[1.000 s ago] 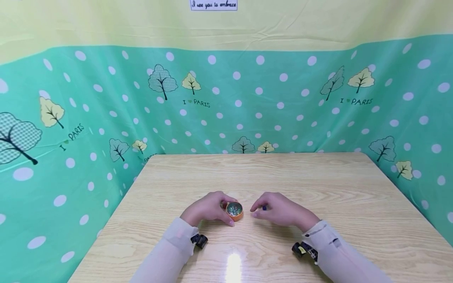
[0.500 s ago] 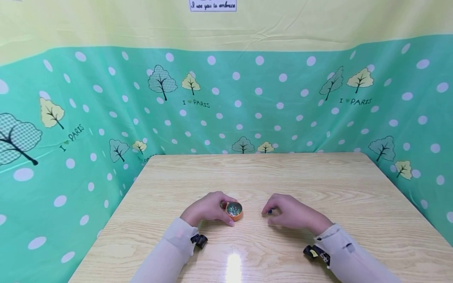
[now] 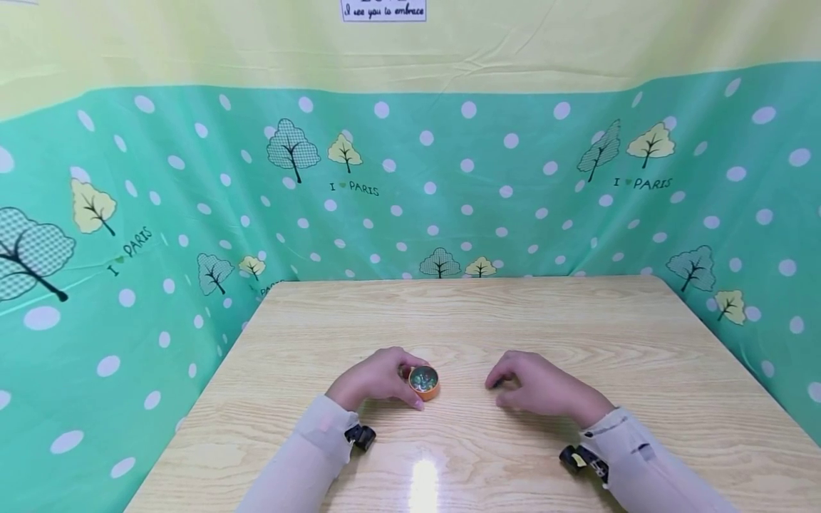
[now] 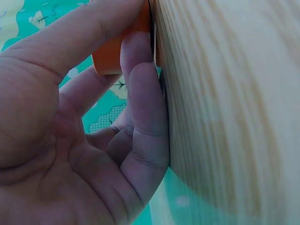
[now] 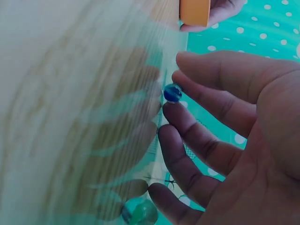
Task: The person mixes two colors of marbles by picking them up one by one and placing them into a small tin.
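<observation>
My left hand (image 3: 381, 376) grips a small round orange tub (image 3: 425, 382) on the wooden table, thumb and fingers around its side. Several glass marbles (image 3: 424, 378) with green in them show through its open top. To the right, my right hand (image 3: 535, 385) is low over the table with loosely bent fingers. In the right wrist view, a blue marble (image 5: 173, 93) sits at the tips of the index and middle fingers, with the thumb apart from it. A larger green-swirled marble (image 5: 139, 212) lies by the little finger; the hand hides it in the head view.
The light wood table (image 3: 449, 313) reaches back to a green dotted curtain (image 3: 410, 185), which also hangs along both sides. Small black cameras (image 3: 361, 437) are strapped at both wrists.
My right hand has moved to the right, away from the orange tub, and the blue marble has shifted right with it. My left hand and the tub have stayed in place.
</observation>
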Action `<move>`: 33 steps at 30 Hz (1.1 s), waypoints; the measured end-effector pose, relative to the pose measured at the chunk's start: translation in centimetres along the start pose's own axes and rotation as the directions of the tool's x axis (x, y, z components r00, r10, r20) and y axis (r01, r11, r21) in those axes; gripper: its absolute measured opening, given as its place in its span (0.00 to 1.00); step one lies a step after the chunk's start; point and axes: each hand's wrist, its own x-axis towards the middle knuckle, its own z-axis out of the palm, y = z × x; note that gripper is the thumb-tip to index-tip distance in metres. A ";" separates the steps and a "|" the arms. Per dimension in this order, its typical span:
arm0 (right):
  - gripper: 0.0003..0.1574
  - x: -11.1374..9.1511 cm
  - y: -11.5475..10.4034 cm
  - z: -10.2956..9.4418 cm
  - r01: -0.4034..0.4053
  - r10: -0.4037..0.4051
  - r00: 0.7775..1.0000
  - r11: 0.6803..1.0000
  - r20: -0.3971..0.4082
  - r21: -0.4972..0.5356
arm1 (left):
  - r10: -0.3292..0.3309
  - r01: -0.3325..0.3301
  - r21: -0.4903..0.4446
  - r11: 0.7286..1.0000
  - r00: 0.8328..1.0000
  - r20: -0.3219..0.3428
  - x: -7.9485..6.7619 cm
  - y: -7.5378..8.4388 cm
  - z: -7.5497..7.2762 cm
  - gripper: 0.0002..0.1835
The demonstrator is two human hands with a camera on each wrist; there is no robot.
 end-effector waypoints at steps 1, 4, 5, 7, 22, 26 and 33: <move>0.13 0.0 0.0 0.0 -0.014 0.014 1.000 1.000 -0.007 -0.008 | 0.000 0.000 -0.001 1.000 1.000 0.001 0.0 0.0 0.0 0.31; 0.13 0.0 0.3 0.0 -0.075 0.074 0.997 0.997 -0.028 -0.029 | 0.009 -0.009 0.000 1.000 1.000 0.003 0.0 0.0 0.0 0.31; 0.13 0.0 0.5 0.0 -0.093 0.092 0.995 0.995 -0.033 -0.029 | 0.014 -0.014 -0.002 1.000 1.000 0.005 0.0 0.0 0.0 0.31; 0.13 0.0 0.8 0.0 -0.113 0.112 0.993 0.993 -0.039 -0.018 | 0.018 -0.018 -0.003 1.000 1.000 0.006 0.0 -0.1 0.1 0.31; 0.08 0.2 1.4 -0.4 -0.163 0.163 0.985 0.987 -0.056 0.011 | 0.008 -0.008 -0.010 1.000 1.000 -0.001 -0.1 -0.1 0.0 0.29; 0.06 0.1 1.3 -0.4 -0.169 0.170 0.984 0.986 -0.054 0.008 | 0.008 -0.008 -0.012 1.000 1.000 0.000 0.0 -0.1 0.1 0.29; 0.05 0.3 1.3 -0.3 -0.163 0.163 0.985 0.987 -0.053 0.006 | -0.003 0.003 -0.012 1.000 1.000 -0.004 0.0 -0.1 0.1 0.31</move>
